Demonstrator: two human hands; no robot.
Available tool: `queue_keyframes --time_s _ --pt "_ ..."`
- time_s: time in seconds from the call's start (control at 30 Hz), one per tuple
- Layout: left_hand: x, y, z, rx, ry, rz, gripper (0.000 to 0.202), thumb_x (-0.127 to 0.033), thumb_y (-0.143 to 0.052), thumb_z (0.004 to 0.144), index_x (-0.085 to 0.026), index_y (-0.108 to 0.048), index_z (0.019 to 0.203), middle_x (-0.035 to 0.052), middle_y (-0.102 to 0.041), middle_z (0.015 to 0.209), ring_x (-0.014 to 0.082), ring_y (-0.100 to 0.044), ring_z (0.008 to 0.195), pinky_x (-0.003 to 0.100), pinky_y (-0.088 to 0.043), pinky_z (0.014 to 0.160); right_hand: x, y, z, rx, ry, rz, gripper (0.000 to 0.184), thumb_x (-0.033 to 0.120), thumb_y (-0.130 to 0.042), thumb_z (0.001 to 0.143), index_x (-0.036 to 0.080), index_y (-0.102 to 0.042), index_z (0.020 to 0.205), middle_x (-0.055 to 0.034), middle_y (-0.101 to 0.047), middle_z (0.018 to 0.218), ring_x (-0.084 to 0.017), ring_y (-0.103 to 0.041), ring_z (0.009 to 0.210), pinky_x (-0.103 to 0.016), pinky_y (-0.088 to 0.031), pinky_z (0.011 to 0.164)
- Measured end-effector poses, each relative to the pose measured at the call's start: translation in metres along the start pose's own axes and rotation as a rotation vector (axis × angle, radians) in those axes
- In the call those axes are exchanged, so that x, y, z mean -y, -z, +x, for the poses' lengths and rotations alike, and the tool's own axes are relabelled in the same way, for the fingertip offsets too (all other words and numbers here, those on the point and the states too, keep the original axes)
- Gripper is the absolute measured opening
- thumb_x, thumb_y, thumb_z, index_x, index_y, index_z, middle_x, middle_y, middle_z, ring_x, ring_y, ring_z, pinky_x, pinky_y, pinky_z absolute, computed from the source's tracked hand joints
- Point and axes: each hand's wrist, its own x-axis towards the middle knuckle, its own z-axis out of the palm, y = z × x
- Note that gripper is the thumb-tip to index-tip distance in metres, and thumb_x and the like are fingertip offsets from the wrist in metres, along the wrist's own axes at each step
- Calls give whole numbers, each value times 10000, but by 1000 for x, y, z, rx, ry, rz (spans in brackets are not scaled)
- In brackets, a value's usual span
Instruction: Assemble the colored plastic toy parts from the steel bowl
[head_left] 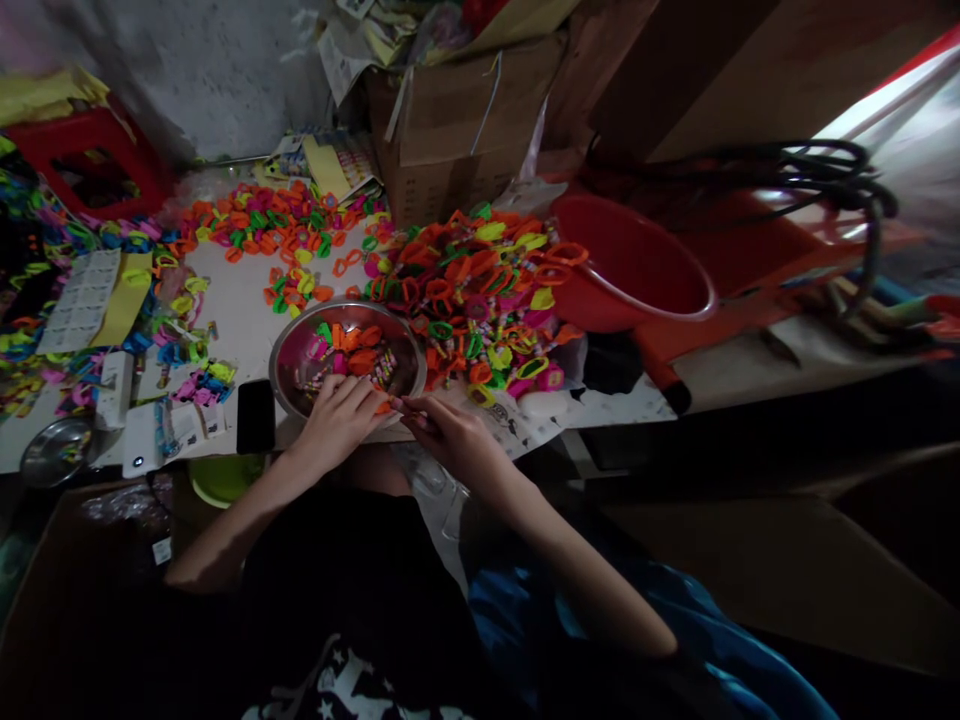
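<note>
My left hand [339, 418] reaches over the front rim of a steel bowl [285, 350], its fingers closed at a small orange plastic piece [385, 407]. My right hand [454, 437] meets it there, thumb and fingers pinched at the same spot. The fingers hide most of the piece, so its exact kind does not show. Inside the bowl lie orange, green and pink plastic pieces [358, 350] and small striped, multicoloured pieces. Just right of the bowl rises a large heap of bright plastic loops and bands [480, 290].
A red basin [637, 260] tilts beside the heap. Behind stands a cardboard box [465, 110]. Left of the bowl lie a black phone [256, 416], a smaller metal bowl [56, 452] and scattered colourful pieces [195, 385]. A red stool [90, 155] and coiled black cable [817, 165] are farther off.
</note>
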Motion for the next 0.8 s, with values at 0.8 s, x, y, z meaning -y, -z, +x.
queue_keyframes --time_s 0.8 --pt "-1 7 -4 61 -28 -55 288 -337 -416 970 -148 -555 1137 63 -636 947 189 -558 940 323 -378 854 1 4 -4 134 20 -82 315 132 -395 908 190 -576 1160 -81 -680 1062 -187 -672 907 -247 -513 754"
